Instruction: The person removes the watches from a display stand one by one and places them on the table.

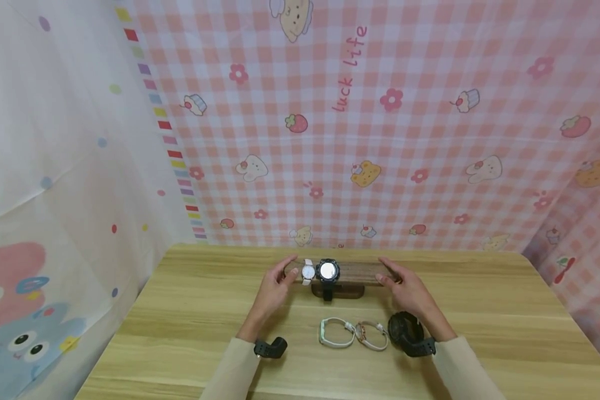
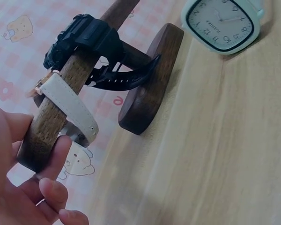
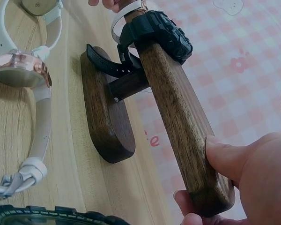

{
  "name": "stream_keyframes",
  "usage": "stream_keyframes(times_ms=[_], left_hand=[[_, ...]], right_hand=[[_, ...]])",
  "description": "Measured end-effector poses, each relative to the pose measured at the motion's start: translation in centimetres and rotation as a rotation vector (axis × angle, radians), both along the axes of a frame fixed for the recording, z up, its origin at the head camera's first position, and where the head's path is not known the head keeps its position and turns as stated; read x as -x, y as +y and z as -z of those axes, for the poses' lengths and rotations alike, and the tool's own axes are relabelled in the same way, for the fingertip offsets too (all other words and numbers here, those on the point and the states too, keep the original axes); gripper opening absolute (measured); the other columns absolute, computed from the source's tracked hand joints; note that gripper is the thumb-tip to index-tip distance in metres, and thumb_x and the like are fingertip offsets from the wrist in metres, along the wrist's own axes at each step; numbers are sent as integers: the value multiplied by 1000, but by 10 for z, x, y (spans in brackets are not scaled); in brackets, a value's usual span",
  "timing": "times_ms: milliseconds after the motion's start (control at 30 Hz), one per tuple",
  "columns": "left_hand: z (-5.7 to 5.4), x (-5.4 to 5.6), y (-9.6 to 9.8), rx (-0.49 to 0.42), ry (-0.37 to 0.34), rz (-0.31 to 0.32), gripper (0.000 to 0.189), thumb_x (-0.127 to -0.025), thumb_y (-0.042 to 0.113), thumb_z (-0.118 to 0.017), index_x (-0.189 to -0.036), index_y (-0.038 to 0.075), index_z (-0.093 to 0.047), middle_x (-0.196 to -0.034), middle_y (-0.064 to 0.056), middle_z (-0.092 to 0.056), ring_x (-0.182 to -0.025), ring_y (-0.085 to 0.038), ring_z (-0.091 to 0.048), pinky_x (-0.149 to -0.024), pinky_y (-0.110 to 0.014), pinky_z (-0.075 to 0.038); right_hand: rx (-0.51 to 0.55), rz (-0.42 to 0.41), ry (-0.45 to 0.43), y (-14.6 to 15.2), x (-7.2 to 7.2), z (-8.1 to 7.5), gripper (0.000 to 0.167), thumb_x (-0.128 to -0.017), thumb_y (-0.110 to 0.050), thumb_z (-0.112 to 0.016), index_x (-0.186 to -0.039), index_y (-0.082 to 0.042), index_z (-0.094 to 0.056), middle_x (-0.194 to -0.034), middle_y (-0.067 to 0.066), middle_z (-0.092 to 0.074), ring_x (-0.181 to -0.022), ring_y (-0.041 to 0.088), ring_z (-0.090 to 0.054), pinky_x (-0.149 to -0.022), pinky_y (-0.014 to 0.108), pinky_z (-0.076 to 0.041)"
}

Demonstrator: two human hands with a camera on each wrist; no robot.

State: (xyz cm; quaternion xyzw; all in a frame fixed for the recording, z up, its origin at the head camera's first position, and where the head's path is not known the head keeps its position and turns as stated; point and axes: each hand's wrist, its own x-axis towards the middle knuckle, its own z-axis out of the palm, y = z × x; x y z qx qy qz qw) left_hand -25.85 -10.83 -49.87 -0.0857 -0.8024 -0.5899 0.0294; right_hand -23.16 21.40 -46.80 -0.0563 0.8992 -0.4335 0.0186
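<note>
A dark wooden watch stand (image 1: 360,272) has a crossbar on a post over a rounded base (image 3: 103,126). My left hand (image 1: 275,286) grips the bar's left end between thumb and fingers. At the right end, my right hand (image 1: 411,289) holds the bar the same way, thumb on one face and fingers beneath. A white-strapped watch (image 1: 308,272) is looped around the bar close to my left fingers. Beside it sits a chunky black watch (image 1: 328,270), its loose strap end hanging toward the base in both wrist views.
In front of the stand lie a mint-cased watch (image 1: 323,332), a rose-gold watch (image 1: 363,332) with a pale strap, and a black watch (image 1: 397,328) by my right wrist. Black bands circle both wrists. A pink checked cloth (image 1: 330,211) hangs behind the wooden table (image 1: 180,333).
</note>
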Motion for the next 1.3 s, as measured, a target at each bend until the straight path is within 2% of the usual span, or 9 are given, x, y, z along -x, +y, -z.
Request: stream_keyframes(times_ms=[200,300,367,500,600,733,900,1033,1300], left_hand=[[3,-2,2,18,-1,-30,43,-101,19,-57,-143,14,-53,-97,-9,-60,-77,-17,-51,-65,-24,-44],[3,-2,3,44,19,-42,43,-101,19,-57,-143,12,-53,-96,-9,-59,-77,-14,-50,-66,-24,-44],[1,-2,4,68,29,-57,44,-101,19,-57,-144,13,-52,-98,-9,-60,-76,-14,-50,-66,-24,-44],[-3,-5,8,137,65,-100,48,-100,20,-59,-147,16,-49,-111,-11,-59,-74,-17,-49,-67,-29,-45],[-7,-7,10,188,125,-147,51,-97,19,-63,-146,13,-50,-116,-15,-54,-87,-22,-51,-80,-39,-47],[-13,-10,13,217,198,-191,47,-94,17,-66,-139,9,-56,-117,-19,-50,-110,-30,-48,-97,-49,-42],[-20,-13,16,212,236,-145,40,-93,18,-68,-132,10,-62,-115,-17,-56,-111,-29,-47,-94,-46,-42],[-23,-14,18,218,258,-92,44,-89,18,-72,-131,9,-63,-113,-14,-60,-109,-28,-49,-93,-45,-42],[-22,-14,19,304,279,-20,51,-83,19,-79,-131,11,-63,-110,-9,-60,-108,-26,-48,-92,-44,-38]], right_hand=[[11,-7,-7,0,0,1,58,-101,-35,-56,-153,-15,-39,-148,21,-46,-123,39,-53,-91,50,-45],[6,-4,-12,0,0,1,58,-101,-35,-56,-153,-14,-39,-149,21,-45,-125,40,-52,-93,50,-45],[1,0,-13,0,0,0,58,-101,-34,-57,-153,-14,-39,-148,21,-46,-119,36,-55,-88,45,-45],[4,11,-17,1,1,-2,56,-101,-32,-58,-152,-15,-41,-142,21,-52,-94,27,-56,-75,36,-42],[6,11,-17,1,2,-2,56,-101,-30,-58,-152,-13,-41,-138,22,-55,-85,24,-53,-71,34,-41],[8,12,-15,1,2,-1,56,-101,-30,-59,-151,-12,-42,-138,22,-55,-86,24,-53,-73,34,-40],[16,18,-17,1,2,-1,56,-100,-30,-59,-151,-12,-42,-137,22,-56,-89,25,-54,-74,34,-41],[11,19,-24,0,1,-2,57,-100,-32,-59,-151,-14,-42,-138,21,-56,-92,25,-55,-76,36,-41],[-12,13,-27,0,1,-2,58,-100,-35,-59,-151,-14,-43,-142,21,-52,-99,26,-55,-81,40,-42]])
